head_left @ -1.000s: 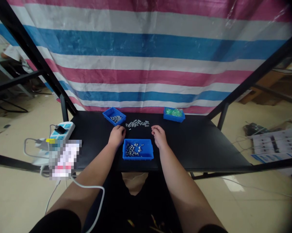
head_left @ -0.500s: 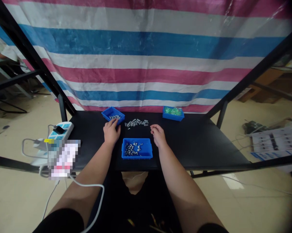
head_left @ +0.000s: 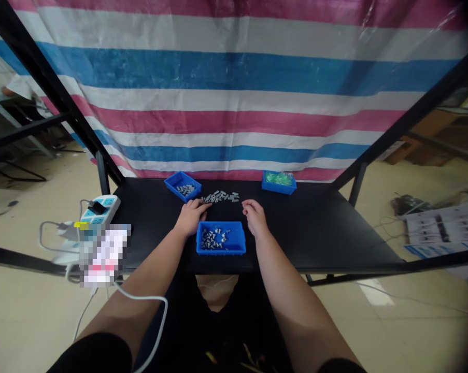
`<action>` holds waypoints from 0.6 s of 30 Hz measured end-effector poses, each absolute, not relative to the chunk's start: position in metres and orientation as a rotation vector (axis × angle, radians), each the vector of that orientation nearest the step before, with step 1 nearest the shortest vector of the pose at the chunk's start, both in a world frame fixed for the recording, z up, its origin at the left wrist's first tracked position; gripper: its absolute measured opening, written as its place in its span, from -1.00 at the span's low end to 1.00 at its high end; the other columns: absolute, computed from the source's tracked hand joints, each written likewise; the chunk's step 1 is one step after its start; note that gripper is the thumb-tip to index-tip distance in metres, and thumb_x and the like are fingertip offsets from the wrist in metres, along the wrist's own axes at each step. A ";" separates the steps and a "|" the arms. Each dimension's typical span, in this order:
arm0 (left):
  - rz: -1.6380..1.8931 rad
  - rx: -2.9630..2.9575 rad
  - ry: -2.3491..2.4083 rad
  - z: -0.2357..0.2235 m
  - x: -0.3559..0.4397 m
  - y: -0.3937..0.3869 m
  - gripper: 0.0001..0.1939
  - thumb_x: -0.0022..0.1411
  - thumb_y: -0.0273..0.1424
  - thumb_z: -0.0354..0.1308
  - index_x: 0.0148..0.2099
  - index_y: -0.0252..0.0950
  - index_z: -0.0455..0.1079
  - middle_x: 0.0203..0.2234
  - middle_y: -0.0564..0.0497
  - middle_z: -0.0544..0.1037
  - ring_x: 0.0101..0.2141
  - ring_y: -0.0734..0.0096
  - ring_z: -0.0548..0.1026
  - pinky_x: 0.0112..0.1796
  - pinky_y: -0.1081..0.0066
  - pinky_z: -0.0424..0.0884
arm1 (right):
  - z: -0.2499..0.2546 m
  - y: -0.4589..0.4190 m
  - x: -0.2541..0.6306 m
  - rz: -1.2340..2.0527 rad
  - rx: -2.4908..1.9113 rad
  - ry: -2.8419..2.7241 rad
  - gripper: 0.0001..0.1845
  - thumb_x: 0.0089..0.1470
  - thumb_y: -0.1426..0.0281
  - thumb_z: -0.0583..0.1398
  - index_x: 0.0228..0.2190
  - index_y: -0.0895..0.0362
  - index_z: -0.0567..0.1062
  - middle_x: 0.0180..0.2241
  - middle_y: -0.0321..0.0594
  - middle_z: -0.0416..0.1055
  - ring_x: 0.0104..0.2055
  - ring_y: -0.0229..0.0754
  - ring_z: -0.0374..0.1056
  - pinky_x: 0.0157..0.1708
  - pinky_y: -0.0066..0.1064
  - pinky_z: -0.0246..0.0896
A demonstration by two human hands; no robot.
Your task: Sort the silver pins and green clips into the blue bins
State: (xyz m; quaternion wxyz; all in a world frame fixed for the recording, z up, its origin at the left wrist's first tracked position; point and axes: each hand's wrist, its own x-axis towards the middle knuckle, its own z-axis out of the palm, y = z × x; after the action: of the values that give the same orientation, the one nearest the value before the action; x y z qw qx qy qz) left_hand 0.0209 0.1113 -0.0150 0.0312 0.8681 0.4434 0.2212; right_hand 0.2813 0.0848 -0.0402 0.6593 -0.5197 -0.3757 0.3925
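Note:
My left hand rests low over the black table, its fingers stretched out and slightly apart at the near left edge of a loose pile of small grey metal cylinders and screws. Its fingertips partly cover that edge, and I see nothing held. To the right of the pile, my right hand is closed in a pinch; whatever is between its fingertips is too small to make out. Between my forearms stands a blue bin with several screws, mostly in its left half. Behind my left hand, a tilted blue bin contains grey metal pieces.
A blue bin of green plastic-wrapped items stands at the back right. On the left are a power strip with plugs and a blurred-out device with a white cable. A striped sheet hangs behind the table.
My left hand has moved right and slightly nearer, from the tilted bin's front edge to the pile. My right hand keeps its pinch in place.

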 end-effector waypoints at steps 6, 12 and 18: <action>0.719 2.613 1.340 -0.016 0.019 0.115 -0.74 0.37 -0.36 0.04 0.04 -0.14 0.46 -0.05 -0.06 0.52 -0.09 0.18 0.41 -0.08 0.19 0.35 | -0.040 0.084 0.281 0.896 -1.157 -0.861 -0.83 -0.12 0.28 0.27 -0.42 0.07 0.52 -0.48 -0.36 0.33 -0.49 -0.30 0.18 -0.44 -0.41 0.07; 0.832 2.546 1.198 -0.018 0.017 0.119 -0.78 0.38 -0.42 0.01 -0.10 -0.20 0.49 -0.19 -0.05 0.55 -0.18 0.26 0.45 -0.05 0.24 0.40 | -0.035 0.078 0.278 0.848 -1.251 -0.968 -0.84 -0.09 0.28 0.27 -0.40 0.07 0.54 -0.49 -0.33 0.36 -0.46 -0.26 0.19 -0.43 -0.40 0.09; 0.865 2.513 1.233 -0.025 0.016 0.122 -0.70 0.41 -0.40 -0.04 -0.02 -0.20 0.51 -0.18 -0.09 0.51 -0.15 0.25 0.47 -0.04 0.25 0.43 | -0.029 0.072 0.273 0.825 -1.280 -1.061 -0.79 -0.04 0.22 0.29 -0.40 0.09 0.53 -0.44 -0.27 0.41 -0.40 -0.21 0.26 -0.38 -0.38 0.14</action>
State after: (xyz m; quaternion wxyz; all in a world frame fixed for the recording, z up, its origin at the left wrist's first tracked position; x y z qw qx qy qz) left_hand 0.0157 0.1215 -0.0250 0.1057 0.8529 0.4185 0.2937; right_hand 0.2733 0.0725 -0.0285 0.5995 -0.5519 -0.4575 0.3558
